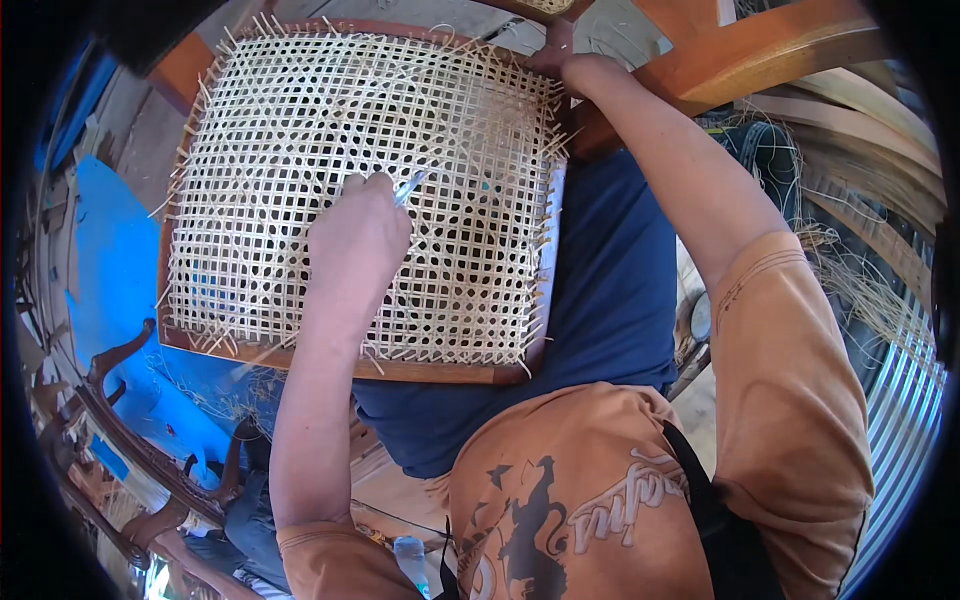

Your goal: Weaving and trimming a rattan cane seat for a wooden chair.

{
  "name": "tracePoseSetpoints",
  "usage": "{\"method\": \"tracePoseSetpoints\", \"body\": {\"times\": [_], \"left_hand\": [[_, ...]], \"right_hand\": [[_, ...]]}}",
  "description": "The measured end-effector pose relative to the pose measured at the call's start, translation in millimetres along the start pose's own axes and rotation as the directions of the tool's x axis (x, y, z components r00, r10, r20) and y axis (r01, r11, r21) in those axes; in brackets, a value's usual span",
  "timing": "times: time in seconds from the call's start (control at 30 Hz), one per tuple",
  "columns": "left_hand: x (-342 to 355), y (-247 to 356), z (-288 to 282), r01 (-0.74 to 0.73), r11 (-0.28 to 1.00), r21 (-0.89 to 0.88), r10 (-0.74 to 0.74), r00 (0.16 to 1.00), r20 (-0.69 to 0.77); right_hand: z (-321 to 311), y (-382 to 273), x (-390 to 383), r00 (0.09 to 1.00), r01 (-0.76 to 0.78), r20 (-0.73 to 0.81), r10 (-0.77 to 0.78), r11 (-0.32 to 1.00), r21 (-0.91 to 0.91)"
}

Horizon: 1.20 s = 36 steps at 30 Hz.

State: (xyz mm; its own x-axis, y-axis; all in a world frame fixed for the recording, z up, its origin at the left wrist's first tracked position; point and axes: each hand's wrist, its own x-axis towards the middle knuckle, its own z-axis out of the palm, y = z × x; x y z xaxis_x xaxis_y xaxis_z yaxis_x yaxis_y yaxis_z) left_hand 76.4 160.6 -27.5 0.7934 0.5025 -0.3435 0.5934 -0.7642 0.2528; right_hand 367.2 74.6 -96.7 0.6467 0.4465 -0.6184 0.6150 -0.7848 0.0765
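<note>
A woven cane panel (270, 170) in a brown wooden frame (440, 372) rests tilted over my lap. Loose cane ends stick out all round its edge. Above the middle of the weave, my left hand (362, 225) is closed round a slim, silvery pointed tool (410, 187), whose tip points to the upper right. Its exact kind does not show. My right hand (585, 72) is at the far right corner of the frame, bent at the wrist; its fingers are hidden there.
A curved wooden chair part (770, 52) lies at the upper right. Loose cane strands (860, 285) and corrugated sheet (905, 400) are at the right. A blue sheet (115, 260) and carved dark wooden furniture (150, 440) stand left. A clear bottle (410, 558) is near the lower edge.
</note>
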Motion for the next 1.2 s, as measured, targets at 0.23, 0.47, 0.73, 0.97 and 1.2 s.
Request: {"method": "tracePoseSetpoints", "body": {"times": [0.23,0.47,0.73,0.97,1.2], "left_hand": [[26.5,1.6,-8.3,0.04,0.947,-0.32,0.021,0.982,0.186],[45.7,7.0,0.6,0.364,0.642,-0.675,0.013,0.875,0.484],[43.2,-2.6,4.5,0.412,0.675,-0.612,-0.074,0.863,0.499],[45.4,2.7,8.6,0.467,0.611,-0.64,-0.113,0.851,0.513],[46.1,4.4,12.0,0.432,0.673,-0.6,-0.109,0.86,0.498]], "right_hand": [[4.2,18.8,29.9,0.971,0.191,0.198,-0.133,0.932,-0.308],[11.5,38.0,56.0,0.88,0.378,-0.34,-0.331,0.922,0.081],[-4.9,140.5,-151.1,0.914,-0.185,0.384,-0.134,0.705,0.685],[90.5,168.2,-14.1,0.691,0.462,-0.68,-0.243,0.873,0.158],[78.3,95.6,77.5,0.871,0.46,-0.486,-0.075,0.474,0.751]]}}
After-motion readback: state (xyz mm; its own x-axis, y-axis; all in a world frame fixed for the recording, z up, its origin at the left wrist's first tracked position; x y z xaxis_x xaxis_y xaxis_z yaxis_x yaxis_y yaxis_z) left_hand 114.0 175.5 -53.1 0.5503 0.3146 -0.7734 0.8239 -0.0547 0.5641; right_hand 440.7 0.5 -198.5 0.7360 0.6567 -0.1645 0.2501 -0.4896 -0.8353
